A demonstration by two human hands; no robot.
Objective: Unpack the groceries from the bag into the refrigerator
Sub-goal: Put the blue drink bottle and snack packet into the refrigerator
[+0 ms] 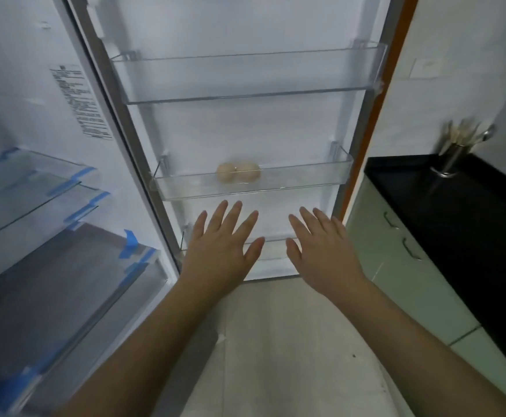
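Observation:
The refrigerator door [245, 25] stands wide open in front of me. Two pale eggs [238, 173] lie side by side in its middle clear door bin [305, 179]. The upper door bin [245, 76] holds nothing. My left hand [221, 245] and my right hand [321, 251] are both stretched out flat, fingers spread, palms down, just below the middle bin and in front of the lowest door bin [272, 248]. Neither hand holds anything. No grocery bag is in view.
The fridge interior at the left has glass shelves [35, 188] and a drawer [65, 290] with blue tape strips. A black countertop [456, 206] at the right carries a metal utensil holder [453, 161], above pale green cabinets [396, 251]. Light tile floor [290, 341] lies below.

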